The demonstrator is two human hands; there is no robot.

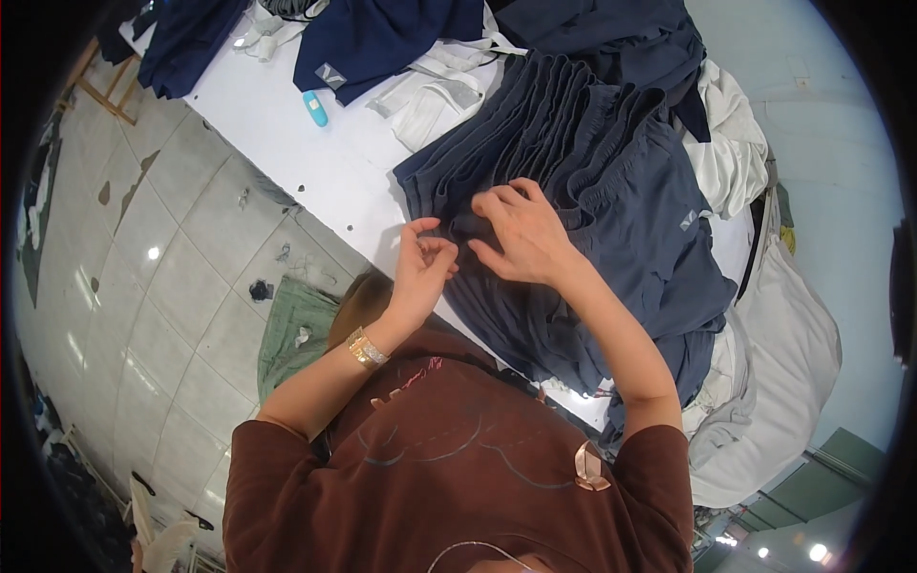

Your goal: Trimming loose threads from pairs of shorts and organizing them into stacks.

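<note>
A thick stack of dark navy garments with gathered elastic waistbands lies on the white table in front of me. My left hand is at the stack's near-left edge, its thumb and a finger pinched together and another finger raised. Whatever it may pinch is too small to make out. Over the folded waistbands, my right hand has its fingers bent, with the thumb apart from them. Dark cloth shows in the gap, and I see nothing gripped there.
On the white table lie a small turquoise tool, white cloth strips and another navy garment. White fabric hangs at the right. Green cloth lies below the table's left edge, over the tiled floor.
</note>
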